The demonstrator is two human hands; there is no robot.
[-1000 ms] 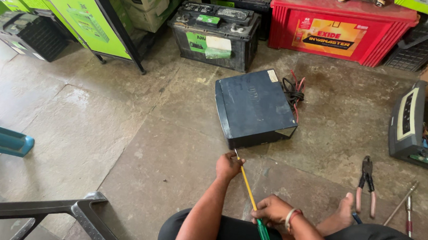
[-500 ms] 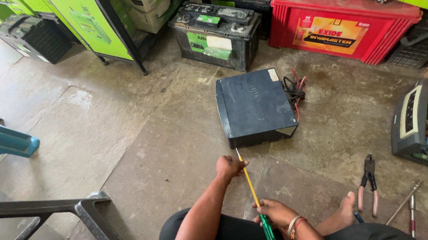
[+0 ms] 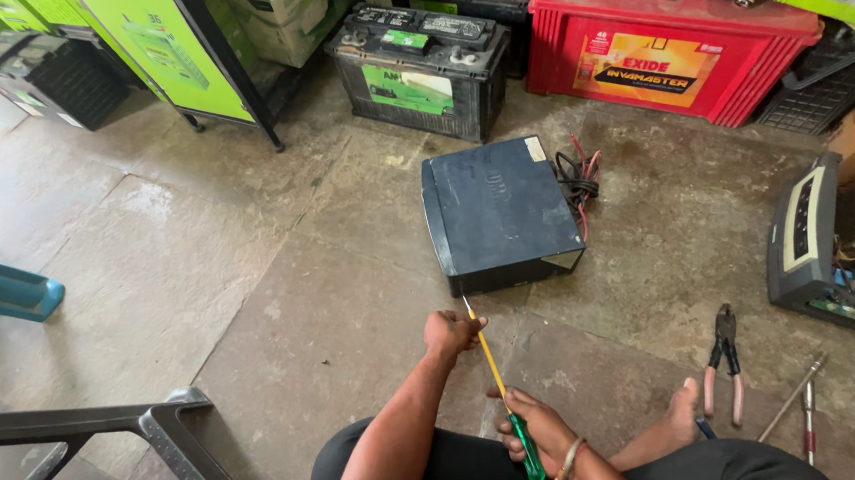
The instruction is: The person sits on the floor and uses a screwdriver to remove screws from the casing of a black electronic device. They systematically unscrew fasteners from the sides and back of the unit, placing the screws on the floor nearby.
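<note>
Little has changed over the last second: the long screwdriver (image 3: 498, 385) stays aimed at the near lower edge of the dark blue box (image 3: 500, 210), tip nudged slightly closer, so work at that edge continues. The left hand (image 3: 451, 332) is closed around the yellow shaft near the tip; the right hand (image 3: 535, 428) wraps the green handle. Count: one box mid-floor, one screwdriver, two batteries far, one pair of pliers (image 3: 723, 361) right.
</note>
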